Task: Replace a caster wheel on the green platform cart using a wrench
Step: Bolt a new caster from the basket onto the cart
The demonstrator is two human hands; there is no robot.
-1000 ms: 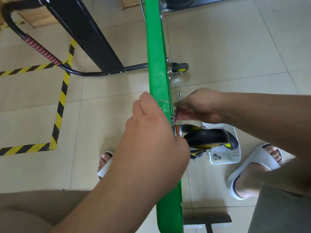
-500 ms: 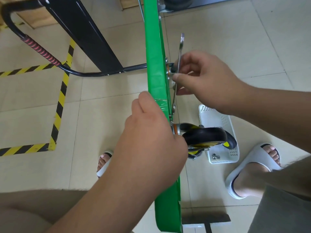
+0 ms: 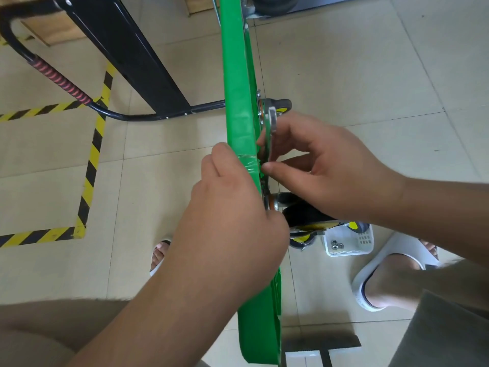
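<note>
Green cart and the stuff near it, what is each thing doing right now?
green cart: tipped up on its edge.
left hand: grips the cart's edge.
right hand: pinches the wrench.
wrench: close along the cart's underside.
near caster wheel: sticking out from the underside.
white basket: on the floor, nuts inside.

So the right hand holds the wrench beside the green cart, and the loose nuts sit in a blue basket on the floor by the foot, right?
Not quite: the head view shows the basket is white, not blue. The rest holds: the right hand holds the wrench beside the green cart, and the nuts lie in the basket by the foot.
</note>
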